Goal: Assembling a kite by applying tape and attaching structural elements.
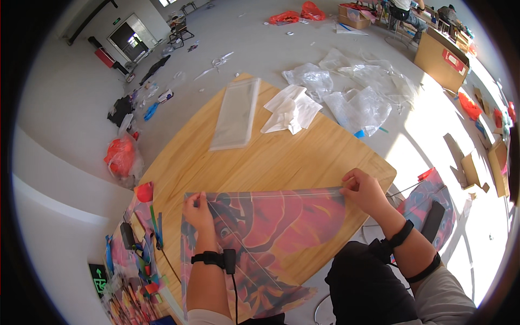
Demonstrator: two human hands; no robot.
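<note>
A thin, see-through kite (292, 219) printed in red, pink and dark blue lies over the near part of the wooden table (216, 170), with slim pale rods along its far edge and slanting across it. My left hand (198, 212) pinches its far left corner between thumb and fingers. At the right end of that far edge, my right hand (366, 190) has thumb and forefinger closed on the tip. The kite's near part hangs toward my lap.
On the table's far side lie a stack of clear plastic sleeves (235, 114) and crumpled white paper (292, 111). Clear plastic sheeting (360, 105) covers floor beyond. Colourful kite parts (138, 281) crowd the left; another kite (433, 211) rests at right. People sit by a cardboard box (441, 59).
</note>
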